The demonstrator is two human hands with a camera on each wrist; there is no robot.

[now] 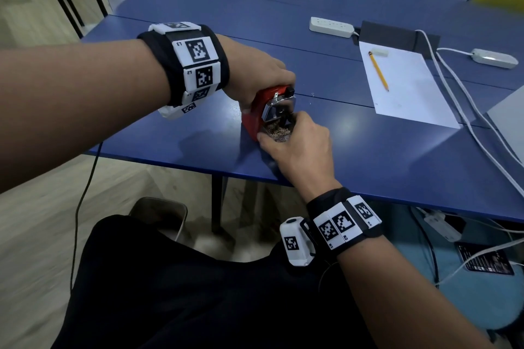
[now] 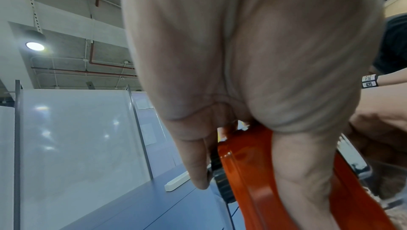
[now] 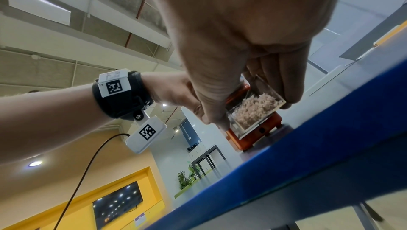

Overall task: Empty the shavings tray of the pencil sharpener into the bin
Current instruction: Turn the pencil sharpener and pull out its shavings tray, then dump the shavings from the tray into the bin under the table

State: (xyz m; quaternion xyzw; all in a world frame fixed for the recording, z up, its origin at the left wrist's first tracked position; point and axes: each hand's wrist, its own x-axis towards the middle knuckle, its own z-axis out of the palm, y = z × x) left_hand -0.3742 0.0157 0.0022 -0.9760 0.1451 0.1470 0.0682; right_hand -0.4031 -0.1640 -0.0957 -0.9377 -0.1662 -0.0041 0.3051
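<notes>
- The right hand [image 1: 297,150] pinches the clear shavings tray [image 3: 255,111] between thumb [image 3: 211,108] on one side and fingers [image 3: 284,80] on the other, curled round its front end.
- The tray is full of pale wood shavings [image 1: 279,131] and sits partly out of the red pencil sharpener [image 1: 259,110], at the sharpener's lower front, just beyond the right palm.
- The left hand [image 1: 255,73] grips the sharpener's body from above and behind, fingers [image 2: 193,160] wrapped down one side and thumb [image 2: 301,172] down the other, directly across from the right hand.
- The sharpener stands on the blue table [image 1: 368,156], close to the near edge, under both hands; its chrome face [image 1: 276,108] and black crank parts show between them.
- Both wrists carry black bands with white marker tags, the left one [image 1: 195,65] and the right one [image 1: 346,224].
- Below the right forearm, under the table edge, the bin [image 1: 158,212] stands on the floor, partly hidden by the person's dark clothing.
- Farther out past the right hand, a white sheet of paper [image 1: 408,88] lies on the table with a yellow pencil [image 1: 378,71] and an eraser [image 1: 380,52] on it.
- Beyond that, a white power strip [image 1: 331,27] and white cables [image 1: 465,105] run across the table's far side.
</notes>
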